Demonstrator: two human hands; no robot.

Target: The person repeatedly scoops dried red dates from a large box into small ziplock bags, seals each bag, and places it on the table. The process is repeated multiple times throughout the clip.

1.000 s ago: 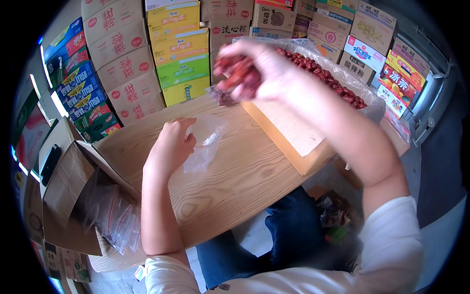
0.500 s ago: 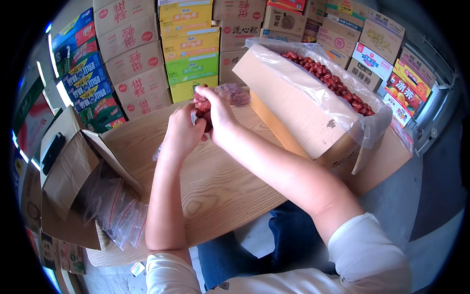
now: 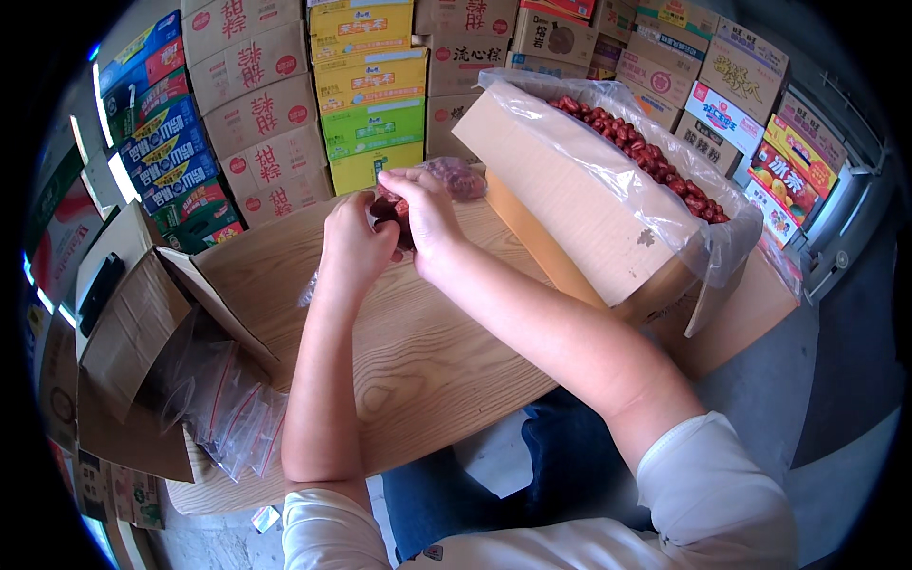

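Note:
Above the wooden table, both my hands come together around a clump of red dates [image 3: 396, 215]. My left hand [image 3: 350, 239] is closed, its thumb pressed to the near side of the dates. My right hand [image 3: 429, 211] cups them from the right, fingers curved over the top. A bit of clear plastic [image 3: 309, 288] shows beside my left wrist; whether it belongs to a bag around the dates is hidden by my hand. Just beyond my right hand, a filled clear bag of dates [image 3: 456, 179] lies on the table.
A plastic-lined carton [image 3: 560, 190] full of loose dates stands tilted on the right. On the left, an open carton [image 3: 138, 356] has empty zip bags [image 3: 228, 408] spilling out. The wooden table [image 3: 437, 351] lies between them; stacked cartons [image 3: 370, 95] line the back.
My right hand's fingers have shifted slightly over the dates, and less of the red shows between my hands. The rest stays in place.

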